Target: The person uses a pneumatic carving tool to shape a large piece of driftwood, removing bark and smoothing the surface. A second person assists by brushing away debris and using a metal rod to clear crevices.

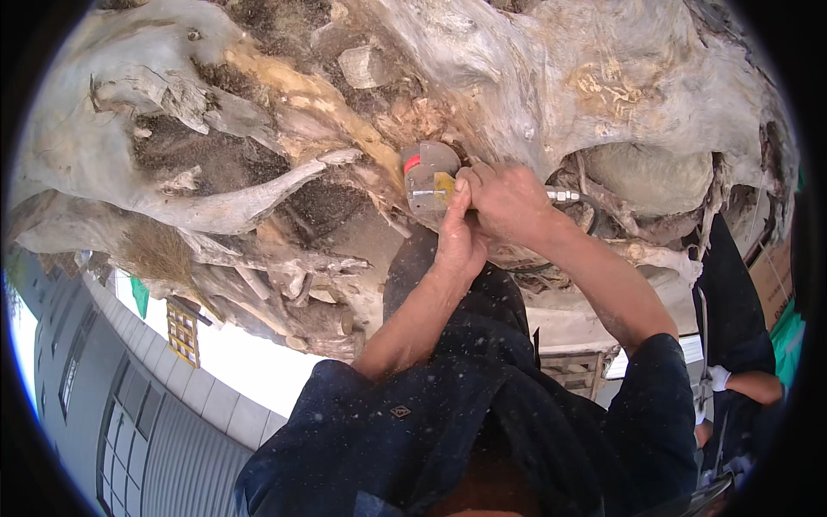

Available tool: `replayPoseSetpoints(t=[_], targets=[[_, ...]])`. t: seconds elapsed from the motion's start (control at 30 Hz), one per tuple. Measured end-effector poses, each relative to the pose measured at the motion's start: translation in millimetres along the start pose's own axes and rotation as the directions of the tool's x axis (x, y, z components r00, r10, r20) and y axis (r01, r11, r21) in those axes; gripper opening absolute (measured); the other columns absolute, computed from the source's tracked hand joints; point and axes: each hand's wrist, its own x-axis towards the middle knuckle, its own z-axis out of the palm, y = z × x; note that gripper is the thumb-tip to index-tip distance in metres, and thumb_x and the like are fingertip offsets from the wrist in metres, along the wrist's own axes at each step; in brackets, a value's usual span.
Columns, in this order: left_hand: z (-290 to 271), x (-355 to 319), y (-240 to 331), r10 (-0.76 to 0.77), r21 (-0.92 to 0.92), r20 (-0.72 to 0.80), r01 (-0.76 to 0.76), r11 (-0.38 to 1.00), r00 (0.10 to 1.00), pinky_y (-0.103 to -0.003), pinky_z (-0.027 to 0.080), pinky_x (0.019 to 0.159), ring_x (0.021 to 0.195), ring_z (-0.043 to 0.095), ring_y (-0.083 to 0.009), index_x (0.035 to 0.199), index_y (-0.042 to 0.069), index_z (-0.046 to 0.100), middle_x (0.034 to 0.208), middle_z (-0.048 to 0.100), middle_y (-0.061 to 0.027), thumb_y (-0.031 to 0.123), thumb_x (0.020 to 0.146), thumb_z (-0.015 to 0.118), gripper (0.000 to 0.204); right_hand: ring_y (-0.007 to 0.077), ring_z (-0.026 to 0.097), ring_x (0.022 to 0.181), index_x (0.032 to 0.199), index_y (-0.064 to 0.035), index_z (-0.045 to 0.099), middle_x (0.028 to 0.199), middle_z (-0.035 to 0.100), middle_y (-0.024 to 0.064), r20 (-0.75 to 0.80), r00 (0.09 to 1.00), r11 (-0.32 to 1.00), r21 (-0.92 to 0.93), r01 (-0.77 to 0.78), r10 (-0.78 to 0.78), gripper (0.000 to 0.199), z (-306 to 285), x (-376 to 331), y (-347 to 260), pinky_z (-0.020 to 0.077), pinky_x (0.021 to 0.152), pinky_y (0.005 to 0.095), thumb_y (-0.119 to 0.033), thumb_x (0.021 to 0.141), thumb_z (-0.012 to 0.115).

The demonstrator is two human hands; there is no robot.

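My right hand (514, 205) is wrapped over the body of a dusty power grinder (431, 177) with a rounded guard, a red band and a yellow patch. Pressed against the same tool from the near side is my left hand (461, 243), thumb pointing up along it. A metal hose coupling (564, 196) sticks out to the right of my right hand, with a dark hose (594, 215) curving down from it. The grinder's head is against or very close to a big weathered tree root (345, 116); the exact contact is hidden. Fine dust specks hang around my arms.
Pale root branches (250, 202) jut out on the left, around dark hollows. A rounded stone-like lump (650, 177) sits in a hollow at right. At lower right, another person's white-gloved hand (718, 377) is beside a dark garment. A grey building (112, 388) stands at left.
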Motion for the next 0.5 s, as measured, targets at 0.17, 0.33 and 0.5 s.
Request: replayPoseSetpoints(t=[0.17, 0.33, 0.5], targets=[[-1, 8, -14, -0.040, -0.074, -0.065, 0.035, 0.997, 0.997, -0.044, 0.040, 0.117, 0.137, 0.051, -0.0222, 0.143, 0.015, 0.053, 0.147, 0.055, -0.0039, 0.059, 0.101, 0.061, 0.061, 0.0307, 0.072, 0.079, 0.099, -0.0040, 0.065, 0.087, 0.070, 0.0126, 0.011, 0.999, 0.998, -0.054, -0.033, 0.034, 0.022, 0, -9, 4, 0.0574, 0.067, 0.0425, -0.019, 0.083, 0.069], [-10, 4, -6, 0.005, -0.032, 0.043, -0.003, 0.999, 0.999, -0.044, 0.038, 0.119, 0.140, 0.048, -0.0227, 0.144, 0.017, 0.052, 0.148, 0.054, -0.0039, 0.058, 0.102, 0.059, 0.059, 0.0297, 0.073, 0.079, 0.099, -0.0030, 0.066, 0.085, 0.069, 0.0129, 0.005, 1.000, 1.000, 0.005, 0.008, -0.008, 0.019, 0, -1, 1, 0.0587, 0.069, 0.0419, -0.016, 0.086, 0.064], [-1, -4, -19, 0.013, 0.011, -0.054, -0.012, 1.000, 0.998, -0.043, 0.036, 0.120, 0.141, 0.047, -0.0229, 0.148, 0.016, 0.049, 0.149, 0.052, -0.0039, 0.058, 0.102, 0.059, 0.063, 0.0302, 0.073, 0.081, 0.099, -0.0021, 0.066, 0.086, 0.069, 0.0132, -0.042, 0.999, 1.000, -0.029, -0.011, 0.010, 0.018, 0, -12, 0, 0.0586, 0.070, 0.0420, -0.015, 0.087, 0.063]])
